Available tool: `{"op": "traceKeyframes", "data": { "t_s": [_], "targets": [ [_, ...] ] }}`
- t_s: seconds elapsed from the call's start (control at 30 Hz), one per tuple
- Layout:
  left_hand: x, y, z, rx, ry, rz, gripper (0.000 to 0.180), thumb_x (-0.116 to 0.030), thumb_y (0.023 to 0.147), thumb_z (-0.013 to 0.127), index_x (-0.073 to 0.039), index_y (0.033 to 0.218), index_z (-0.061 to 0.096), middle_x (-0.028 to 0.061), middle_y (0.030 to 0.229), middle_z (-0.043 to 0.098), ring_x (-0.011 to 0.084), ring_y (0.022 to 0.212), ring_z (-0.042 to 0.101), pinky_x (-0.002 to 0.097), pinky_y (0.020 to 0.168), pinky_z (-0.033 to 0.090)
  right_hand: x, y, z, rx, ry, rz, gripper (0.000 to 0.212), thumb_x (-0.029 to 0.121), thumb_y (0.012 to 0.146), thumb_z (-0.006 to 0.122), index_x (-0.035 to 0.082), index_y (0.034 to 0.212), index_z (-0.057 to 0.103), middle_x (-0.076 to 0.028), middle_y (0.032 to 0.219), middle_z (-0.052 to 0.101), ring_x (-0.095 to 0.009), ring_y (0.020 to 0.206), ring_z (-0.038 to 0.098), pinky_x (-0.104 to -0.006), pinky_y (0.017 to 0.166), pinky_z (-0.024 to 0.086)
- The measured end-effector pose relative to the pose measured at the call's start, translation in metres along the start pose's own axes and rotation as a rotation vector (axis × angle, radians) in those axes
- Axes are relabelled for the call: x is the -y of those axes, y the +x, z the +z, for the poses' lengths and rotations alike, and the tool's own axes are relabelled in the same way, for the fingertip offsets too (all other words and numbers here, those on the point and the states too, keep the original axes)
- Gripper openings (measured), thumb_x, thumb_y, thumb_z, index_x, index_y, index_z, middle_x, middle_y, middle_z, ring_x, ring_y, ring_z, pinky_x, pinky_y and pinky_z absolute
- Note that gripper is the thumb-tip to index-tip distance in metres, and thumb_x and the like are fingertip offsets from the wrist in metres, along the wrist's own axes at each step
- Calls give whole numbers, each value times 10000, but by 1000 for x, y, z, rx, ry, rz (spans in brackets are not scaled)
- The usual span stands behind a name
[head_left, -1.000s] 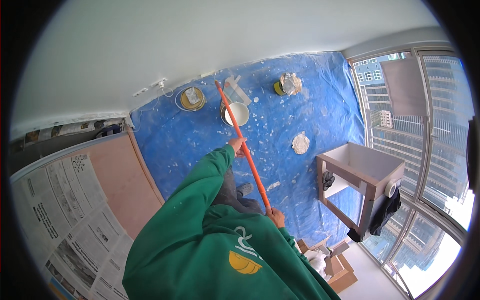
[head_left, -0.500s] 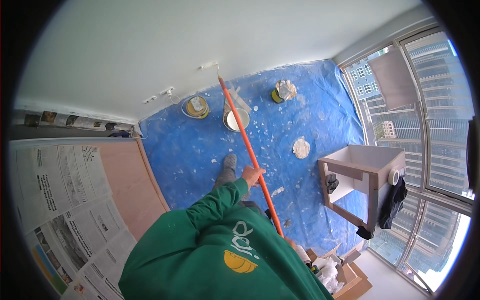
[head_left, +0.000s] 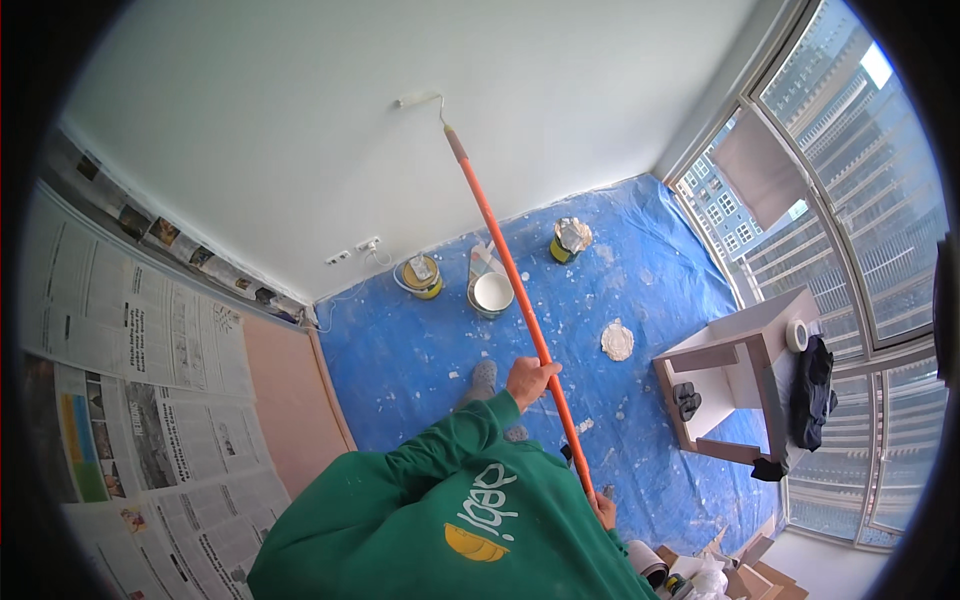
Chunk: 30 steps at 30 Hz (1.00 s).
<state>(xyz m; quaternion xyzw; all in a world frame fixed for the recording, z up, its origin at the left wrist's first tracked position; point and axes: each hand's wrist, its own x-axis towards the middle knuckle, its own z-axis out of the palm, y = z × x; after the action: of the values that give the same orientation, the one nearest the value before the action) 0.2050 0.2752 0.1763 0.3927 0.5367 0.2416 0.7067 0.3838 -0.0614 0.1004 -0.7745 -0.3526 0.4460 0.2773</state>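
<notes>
A paint roller (head_left: 419, 100) on a long orange pole (head_left: 508, 262) rests against the pale wall (head_left: 300, 130), or very near it. My left hand (head_left: 532, 382) is wrapped round the middle of the pole. Lower down, close to my body, my right hand (head_left: 605, 511) grips the pole's near end, partly hidden by my green sleeve. Beyond my left hand, on the blue sheeting, stands a white bucket (head_left: 493, 293) of white paint, with a pale, flat tray-like piece (head_left: 482, 260) beside it.
Two yellow-and-dark paint cans, a left one (head_left: 421, 277) and a right one (head_left: 570, 240), stand near the wall. Blue plastic sheeting (head_left: 640, 270) covers the floor. A wooden cabinet frame (head_left: 720, 375) stands by the windows. Newspaper (head_left: 150, 330) covers the left side; cardboard boxes (head_left: 755, 580) lie lower right.
The roller has moved up the wall, and the pole has risen with both hands. The view has tilted up, showing more wall, and my right hand shows more clearly.
</notes>
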Motion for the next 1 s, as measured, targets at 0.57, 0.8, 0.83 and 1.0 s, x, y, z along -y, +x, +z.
{"op": "traceKeyframes", "data": {
  "t_s": [0.57,0.8,0.83,1.0],
  "targets": [
    [-178,-19,-26,-111,110,649,311,-259,841,631,43,775,664,64,642,633,109,541,581,249,498,475,145,93,34,18,427,-241,454,409,926,476,13,723,566,-3,575,483,-93,533,444,-278,485,360],
    [-300,-31,-28,-150,113,902,243,-201,862,602,37,851,648,70,703,660,115,604,626,235,512,493,269,123,19,-112,283,-466,494,447,930,442,8,738,562,-75,569,507,-178,529,502,-341,508,388],
    [-315,-35,-28,-156,83,946,237,-201,862,608,33,846,649,62,687,660,109,585,619,235,499,488,286,127,15,-131,247,-507,504,454,932,432,3,748,563,-101,570,510,-214,533,515,-360,519,394],
    [-368,-59,-25,-120,113,998,266,-225,871,586,38,867,620,94,732,652,153,639,650,252,556,521,390,126,-8,-182,157,-665,524,459,940,400,-16,792,561,-210,616,532,-391,613,554,-447,576,409]
  ]
}}
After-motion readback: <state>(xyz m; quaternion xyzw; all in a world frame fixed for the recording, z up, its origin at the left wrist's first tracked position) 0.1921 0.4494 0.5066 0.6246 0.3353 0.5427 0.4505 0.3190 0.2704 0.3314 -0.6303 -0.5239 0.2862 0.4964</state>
